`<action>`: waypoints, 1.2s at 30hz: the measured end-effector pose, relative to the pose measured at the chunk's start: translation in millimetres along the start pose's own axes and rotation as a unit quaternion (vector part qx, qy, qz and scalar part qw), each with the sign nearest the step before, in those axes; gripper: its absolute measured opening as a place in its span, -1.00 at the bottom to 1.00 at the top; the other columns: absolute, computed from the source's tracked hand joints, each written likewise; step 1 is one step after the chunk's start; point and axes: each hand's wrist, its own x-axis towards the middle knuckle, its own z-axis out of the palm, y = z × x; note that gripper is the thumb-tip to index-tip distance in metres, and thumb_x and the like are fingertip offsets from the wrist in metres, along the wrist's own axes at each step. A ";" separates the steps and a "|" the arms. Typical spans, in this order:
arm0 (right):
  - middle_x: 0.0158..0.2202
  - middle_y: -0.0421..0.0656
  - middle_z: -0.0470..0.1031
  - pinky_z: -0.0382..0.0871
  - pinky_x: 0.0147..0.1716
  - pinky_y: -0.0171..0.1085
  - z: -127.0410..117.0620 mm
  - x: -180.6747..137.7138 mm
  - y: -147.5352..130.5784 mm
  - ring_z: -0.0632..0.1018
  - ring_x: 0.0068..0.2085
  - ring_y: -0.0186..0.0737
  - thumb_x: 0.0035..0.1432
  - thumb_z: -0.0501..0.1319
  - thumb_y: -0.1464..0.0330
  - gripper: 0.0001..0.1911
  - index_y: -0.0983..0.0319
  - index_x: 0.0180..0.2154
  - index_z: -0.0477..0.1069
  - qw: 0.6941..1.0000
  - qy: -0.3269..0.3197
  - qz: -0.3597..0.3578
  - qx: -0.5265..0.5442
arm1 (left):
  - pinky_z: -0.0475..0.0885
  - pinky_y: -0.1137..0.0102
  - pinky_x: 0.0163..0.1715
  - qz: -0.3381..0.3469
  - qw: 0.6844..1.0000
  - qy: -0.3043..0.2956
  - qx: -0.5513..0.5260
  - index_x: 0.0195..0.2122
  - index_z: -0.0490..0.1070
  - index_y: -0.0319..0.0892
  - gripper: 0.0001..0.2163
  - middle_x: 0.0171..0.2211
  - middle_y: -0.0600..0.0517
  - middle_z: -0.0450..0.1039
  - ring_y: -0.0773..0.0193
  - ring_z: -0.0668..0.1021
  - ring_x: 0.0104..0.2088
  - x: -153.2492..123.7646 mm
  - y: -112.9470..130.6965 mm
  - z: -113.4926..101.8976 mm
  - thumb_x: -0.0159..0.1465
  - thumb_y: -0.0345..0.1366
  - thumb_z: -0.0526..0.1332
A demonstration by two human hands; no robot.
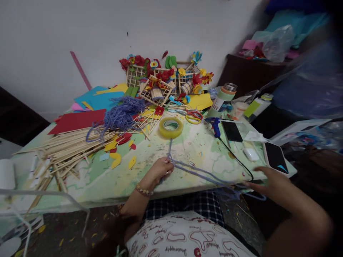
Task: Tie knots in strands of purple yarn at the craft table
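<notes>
My left hand (158,172) rests on the table's near edge, fingers pinched on strands of blue-purple yarn (198,174). The yarn runs from that hand to my right hand (264,182), which grips its other end off the table's right front corner. One strand also leads up toward the roll of yellow tape (170,127). A bigger bundle of the same yarn (122,114) lies further back on the table.
The table (203,148) holds a pile of wooden sticks (71,148), coloured paper sheets (88,107), paper petals, flower-decorated stick frames (160,80), scissors (193,116), a blue glue gun (214,125), phones (276,157) and bottles (223,96).
</notes>
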 end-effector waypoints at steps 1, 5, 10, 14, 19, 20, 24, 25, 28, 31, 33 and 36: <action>-0.20 0.06 0.43 0.30 -0.20 -0.05 4.6 5.0 -31.0 0.44 -0.18 0.07 -0.25 0.27 0.10 -0.50 0.23 -0.24 0.38 0.998 -0.013 -0.058 0.035 | -0.11 0.56 -0.77 0.005 1.000 0.001 0.001 -0.59 0.01 -0.13 -0.83 -0.81 0.24 0.06 0.52 0.08 -0.78 -0.1 -0.3 0.1 -0.15 -0.47 0.04; -0.05 -0.04 0.34 0.21 -0.05 -0.16 53.4 30.7 -157.0 0.36 -0.04 -0.16 0.08 0.07 0.32 -0.67 0.18 -0.07 0.27 0.941 -0.089 -0.228 0.233 | -0.09 0.55 -0.77 0.018 1.000 -0.012 -0.009 -0.59 0.01 -0.13 -0.84 -0.81 0.24 0.08 0.51 0.09 -0.78 -1.2 -1.5 1.1 -0.13 -0.45 0.04; -0.25 -0.08 0.42 0.27 -0.18 -0.22 122.3 57.5 -231.2 0.42 -0.22 -0.22 -0.05 0.14 0.49 -0.74 0.27 -0.22 0.33 0.890 -0.143 -0.240 0.360 | -0.09 0.57 -0.77 0.033 0.998 -0.001 -0.051 -0.57 0.02 -0.14 -0.85 -0.82 0.26 0.03 0.53 0.08 -0.79 -5.1 0.0 0.4 -0.12 -0.45 0.04; -0.47 -0.21 0.40 0.26 -0.46 -0.35 130.0 65.0 -232.5 0.41 -0.47 -0.35 -0.05 0.13 0.47 -0.67 0.27 -0.16 0.26 0.843 -0.246 -0.102 0.468 | -0.13 0.57 -0.77 0.028 0.995 -0.022 -0.095 -0.54 0.00 -0.13 -0.82 -0.82 0.28 0.03 0.54 0.05 -0.80 -9.0 2.4 -2.6 -0.10 -0.44 0.06; -0.58 -0.26 0.34 0.17 -0.55 -0.40 119.5 63.7 -214.4 0.35 -0.55 -0.39 -0.02 0.08 0.40 -0.77 0.29 -0.24 0.27 0.823 -0.210 0.026 0.527 | -0.13 0.56 -0.77 0.039 0.996 -0.009 -0.082 -0.54 -0.03 -0.12 -0.80 -0.83 0.27 0.06 0.52 0.07 -0.80 -6.8 -2.3 -3.2 -0.11 -0.45 0.06; -0.59 -0.26 0.34 0.16 -0.55 -0.41 118.2 63.6 -210.5 0.35 -0.55 -0.40 -0.02 0.07 0.39 -0.79 0.28 -0.27 0.29 0.828 -0.182 0.032 0.530 | -0.13 0.56 -0.77 0.044 0.996 -0.006 -0.071 -0.55 -0.03 -0.12 -0.80 -0.83 0.27 0.06 0.52 0.07 -0.80 -6.2 -3.6 -2.8 -0.11 -0.45 0.05; -0.68 -0.31 0.28 -0.01 -0.66 -0.43 108.6 62.3 -199.7 0.22 -0.66 -0.45 -0.05 0.07 0.40 -0.78 0.26 -0.27 0.28 0.804 -0.182 0.065 0.562 | -0.10 0.56 -0.77 0.054 0.998 0.005 -0.037 -0.55 -0.02 -0.12 -0.81 -0.81 0.26 0.09 0.51 0.10 -0.79 -5.8 -6.3 -1.1 -0.12 -0.47 0.03; -0.70 -0.33 0.26 -0.07 -0.69 -0.44 104.9 61.3 -199.1 0.17 -0.69 -0.46 -0.06 0.08 0.40 -0.75 0.26 -0.24 0.27 0.779 -0.212 0.080 0.585 | -0.09 0.56 -0.77 0.058 0.998 0.007 -0.029 -0.54 -0.02 -0.12 -0.82 -0.81 0.26 0.10 0.50 0.11 -0.78 -6.0 -6.5 -0.8 -0.12 -0.47 0.02; -0.77 -0.39 0.13 -0.20 -0.72 -0.44 96.0 56.4 -202.1 0.03 -0.73 -0.50 -0.10 0.11 0.39 -0.69 0.31 -0.23 0.27 0.655 -0.348 0.122 0.659 | -0.07 0.54 -0.77 0.063 0.998 0.017 0.008 -0.53 -0.01 -0.11 -0.84 -0.80 0.26 0.10 0.48 0.10 -0.78 -6.3 -7.4 0.9 -0.09 -0.45 0.01; -0.81 -0.43 0.00 -0.26 -0.73 -0.46 97.0 50.6 -209.5 -0.06 -0.73 -0.53 -0.14 0.15 0.41 -0.81 0.33 -0.37 0.30 0.569 -0.447 0.132 0.678 | -0.03 0.53 -0.74 0.067 0.994 0.053 0.067 -0.51 0.02 -0.12 -0.85 -0.77 0.26 0.09 0.48 0.11 -0.77 -6.6 -8.8 4.3 -0.06 -0.43 0.05; -0.81 -0.42 0.02 -0.25 -0.74 -0.48 102.2 47.4 -214.1 -0.05 -0.72 -0.55 -0.16 0.18 0.41 -0.87 0.31 -0.46 0.29 0.560 -0.471 0.112 0.672 | 0.02 0.53 -0.70 0.076 0.987 0.085 0.114 -0.50 0.06 -0.13 -0.85 -0.73 0.24 0.12 0.47 0.17 -0.73 -7.9 -9.5 6.9 -0.05 -0.42 0.09; -0.80 -0.40 0.09 -0.20 -0.75 -0.49 108.5 44.8 -218.3 -0.01 -0.73 -0.56 -0.16 0.21 0.41 -0.87 0.29 -0.50 0.27 0.568 -0.482 0.071 0.663 | 0.06 0.51 -0.61 0.107 0.965 0.147 0.190 -0.50 0.12 -0.15 -0.86 -0.64 0.18 0.18 0.42 0.25 -0.62 -12.0 -9.4 10.0 -0.03 -0.40 0.13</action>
